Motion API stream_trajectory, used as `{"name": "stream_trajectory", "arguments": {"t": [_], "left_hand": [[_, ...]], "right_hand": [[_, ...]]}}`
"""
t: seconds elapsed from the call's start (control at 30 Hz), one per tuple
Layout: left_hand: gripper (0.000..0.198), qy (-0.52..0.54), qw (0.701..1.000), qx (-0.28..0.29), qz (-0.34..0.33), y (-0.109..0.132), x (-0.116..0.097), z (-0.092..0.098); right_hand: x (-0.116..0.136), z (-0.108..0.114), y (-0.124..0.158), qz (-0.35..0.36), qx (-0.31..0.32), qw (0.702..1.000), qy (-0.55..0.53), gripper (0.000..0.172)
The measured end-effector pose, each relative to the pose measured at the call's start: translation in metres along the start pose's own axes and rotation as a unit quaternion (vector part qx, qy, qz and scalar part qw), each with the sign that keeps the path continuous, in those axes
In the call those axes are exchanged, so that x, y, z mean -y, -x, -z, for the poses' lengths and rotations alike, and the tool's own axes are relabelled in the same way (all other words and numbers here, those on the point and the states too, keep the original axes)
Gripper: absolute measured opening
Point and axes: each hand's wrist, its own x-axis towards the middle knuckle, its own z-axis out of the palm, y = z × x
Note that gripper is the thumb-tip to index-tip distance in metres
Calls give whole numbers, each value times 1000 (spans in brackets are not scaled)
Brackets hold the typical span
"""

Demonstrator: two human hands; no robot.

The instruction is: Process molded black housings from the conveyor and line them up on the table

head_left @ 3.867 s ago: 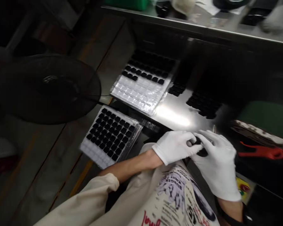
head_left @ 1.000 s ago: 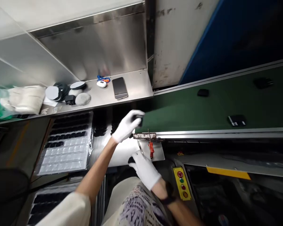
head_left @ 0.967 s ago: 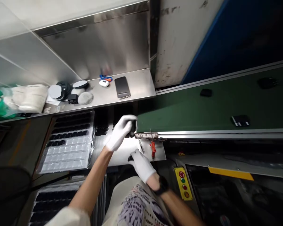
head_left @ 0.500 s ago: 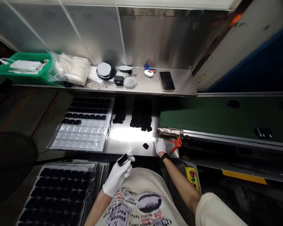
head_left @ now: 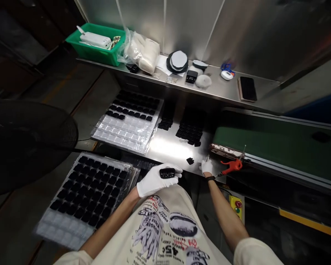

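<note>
Both my hands wear white gloves. My left hand [head_left: 154, 179] is closed around a small black oblong part [head_left: 167, 172], held over my lap at the near edge of the steel bench [head_left: 168, 149]. My right hand [head_left: 206, 166] rests at the bench's front edge, its fingers bunched near a thin metal tool [head_left: 207, 158]; what it grips is too small to see. A single loose black piece [head_left: 190, 161] lies on the bench between the two hands. Behind it sit groups of small black parts [head_left: 190, 131].
A clear blister tray [head_left: 128, 121], partly filled with black parts, lies on the bench's left; a fuller tray stack [head_left: 89, 191] sits lower left. An orange-handled tool [head_left: 231, 165] lies by the green conveyor belt [head_left: 278, 147]. A shelf holds a green bin [head_left: 95, 51], a phone [head_left: 247, 88] and pads. A fan [head_left: 24, 140] stands left.
My left hand came back from the conveyor's end to my lap, now holding a black part. My right hand stayed at the bench's front edge. The view swung left and down.
</note>
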Motion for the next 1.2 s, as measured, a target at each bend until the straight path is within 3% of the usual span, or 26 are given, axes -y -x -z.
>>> {"name": "stream_trajectory", "arguments": {"t": [0.1,0.17,0.27,0.33,0.47,0.7,0.93,1.07,1.2], "left_hand": [[42,-12,1000,0,-19,13,-5,8],[44,-33,999,-3,-25,20,-9,14],[43,-107,994,16,-35,25,-12,23],[48,-162,986,35,-19,25,-13,29],[53,-247,966,70,15,25,-14,32],[46,-290,949,120,2,28,-18,26],[44,-306,940,147,19,27,-18,25],[44,-309,936,166,18,24,-16,23],[40,-309,939,148,-22,21,-4,18]], "right_hand": [[16,-3,30,-42,2,999,-8,66],[44,9,57,-11,18,999,-25,67],[105,44,92,154,47,987,29,58],[145,69,102,272,45,954,122,59],[190,98,102,370,81,903,202,64],[205,102,108,410,123,860,279,56],[207,103,119,451,60,836,307,47],[204,104,125,447,39,843,298,51],[196,98,131,406,38,867,288,51]]}}
